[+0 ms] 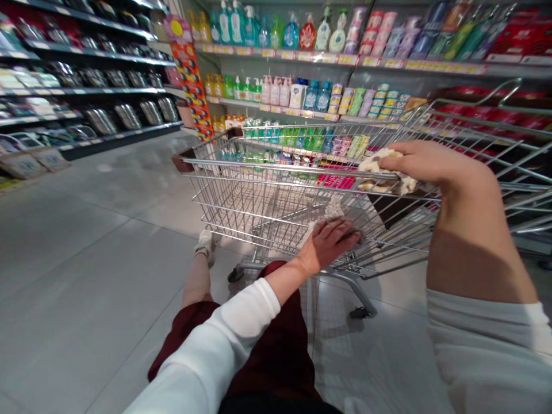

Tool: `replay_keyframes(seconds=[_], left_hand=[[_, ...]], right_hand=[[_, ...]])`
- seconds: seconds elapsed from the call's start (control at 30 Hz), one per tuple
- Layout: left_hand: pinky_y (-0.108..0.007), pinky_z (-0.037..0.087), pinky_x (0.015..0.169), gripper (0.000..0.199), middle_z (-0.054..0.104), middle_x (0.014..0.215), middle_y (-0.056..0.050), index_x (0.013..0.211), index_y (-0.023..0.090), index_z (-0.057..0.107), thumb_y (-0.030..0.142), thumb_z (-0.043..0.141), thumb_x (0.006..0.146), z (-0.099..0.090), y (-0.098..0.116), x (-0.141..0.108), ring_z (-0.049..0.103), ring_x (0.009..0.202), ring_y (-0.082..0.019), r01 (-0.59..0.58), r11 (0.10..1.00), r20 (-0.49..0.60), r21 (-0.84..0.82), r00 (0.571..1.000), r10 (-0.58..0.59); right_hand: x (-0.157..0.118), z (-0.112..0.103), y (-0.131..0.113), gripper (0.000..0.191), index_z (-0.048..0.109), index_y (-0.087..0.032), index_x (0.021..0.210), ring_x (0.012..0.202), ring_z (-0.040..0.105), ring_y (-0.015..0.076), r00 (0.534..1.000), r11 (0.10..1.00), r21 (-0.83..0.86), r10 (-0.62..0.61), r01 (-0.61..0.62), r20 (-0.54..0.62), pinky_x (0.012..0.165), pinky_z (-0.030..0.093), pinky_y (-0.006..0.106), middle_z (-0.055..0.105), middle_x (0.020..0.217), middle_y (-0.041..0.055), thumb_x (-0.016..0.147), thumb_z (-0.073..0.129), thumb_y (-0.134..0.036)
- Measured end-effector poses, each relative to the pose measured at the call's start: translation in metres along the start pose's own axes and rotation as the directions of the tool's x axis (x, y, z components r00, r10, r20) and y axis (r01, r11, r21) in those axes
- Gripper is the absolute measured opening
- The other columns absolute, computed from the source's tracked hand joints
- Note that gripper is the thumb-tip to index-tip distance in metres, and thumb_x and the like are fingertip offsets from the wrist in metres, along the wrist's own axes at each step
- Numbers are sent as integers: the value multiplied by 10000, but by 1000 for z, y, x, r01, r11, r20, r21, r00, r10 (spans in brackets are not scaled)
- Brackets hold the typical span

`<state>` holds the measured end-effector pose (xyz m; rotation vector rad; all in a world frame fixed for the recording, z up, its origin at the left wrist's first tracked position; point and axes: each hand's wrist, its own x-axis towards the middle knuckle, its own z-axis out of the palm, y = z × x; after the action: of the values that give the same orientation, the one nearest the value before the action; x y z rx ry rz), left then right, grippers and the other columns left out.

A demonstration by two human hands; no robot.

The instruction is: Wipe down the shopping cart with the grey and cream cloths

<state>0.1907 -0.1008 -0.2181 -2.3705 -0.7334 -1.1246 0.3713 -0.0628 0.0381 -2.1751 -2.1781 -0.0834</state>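
A metal shopping cart [267, 167] stands side-on before me. My right hand [425, 161] reaches over its upper rim, fingers curled round a crumpled cream cloth [371, 167] with darker patches, which lies over the top rail. Lower down, my left hand [330, 241] presses a whitish, nubbly cloth [334, 208] against the wire side. Part of that cloth is hidden under the fingers. Inside the cart, the wire floor shows through the bars.
More nested carts [517, 149] stand at the right. Behind are shelves [280, 53] of pump bottles and tubs. Metal pots [101, 121] fill shelves at the left. Grey floor tiles [107, 247] spread to the left. Cart wheels [362, 312] rest near my knees.
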Motion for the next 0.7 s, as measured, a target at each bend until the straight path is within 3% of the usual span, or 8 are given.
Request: replay_keyframes(seconds=[0.1,0.2,0.3,0.37,0.47,0.6,0.7], left_hand=[[-411,418,1062,403,532,1428,-89,1374,244,520,216,484,973,17,-1,-15,440,1363,-222,-135,991,194,22,973,129],[-375,452,987,355,563,1388,-107,1317,188,565,238,478,976,29,1,-51,505,1284,-214,-242,970,397,-19,889,229],[-352,471,922,293,613,1295,-104,1216,156,621,215,463,977,32,6,-81,544,1214,-205,-235,972,478,-21,851,216],[-351,477,913,293,614,1276,-110,1210,156,621,216,446,982,30,9,-85,538,1213,-208,-179,983,535,-33,828,169],[-343,492,923,327,606,1292,-106,1255,186,602,251,412,997,24,16,-62,545,1206,-211,-63,994,547,-93,831,103],[-391,447,1071,411,503,1465,-68,1381,258,521,243,327,1019,10,28,-9,430,1384,-231,33,984,359,-173,933,32],[-460,416,1124,448,438,1533,-53,1433,272,461,222,301,1018,4,42,21,358,1450,-252,35,976,244,-216,970,19]], right_hand=[[-1,0,-2,397,632,-227,1105,997,545,197,1000,1000,8,3,-3,-1,864,393,296,614,1201,31,837,473,-473],[-1,0,-2,376,635,-201,1053,924,540,175,1000,1000,6,-25,25,2,816,388,283,624,1161,46,841,470,-464],[0,0,-2,387,639,-188,1034,903,535,172,999,999,9,-51,51,0,782,380,280,627,1144,60,836,456,-466],[-1,0,-4,401,644,-188,1045,900,535,171,998,998,22,-61,61,3,773,379,278,630,1138,62,822,458,-464],[-2,-1,-6,413,642,-180,1043,847,527,156,998,998,25,-60,60,10,748,375,270,637,1106,65,809,455,-464],[-1,0,-3,429,639,-176,1038,825,516,150,997,997,11,-70,70,-9,741,367,267,635,1102,71,808,448,-484],[0,0,0,444,642,-173,1049,814,511,148,997,997,19,-81,81,-19,733,364,258,640,1075,77,806,448,-489]])
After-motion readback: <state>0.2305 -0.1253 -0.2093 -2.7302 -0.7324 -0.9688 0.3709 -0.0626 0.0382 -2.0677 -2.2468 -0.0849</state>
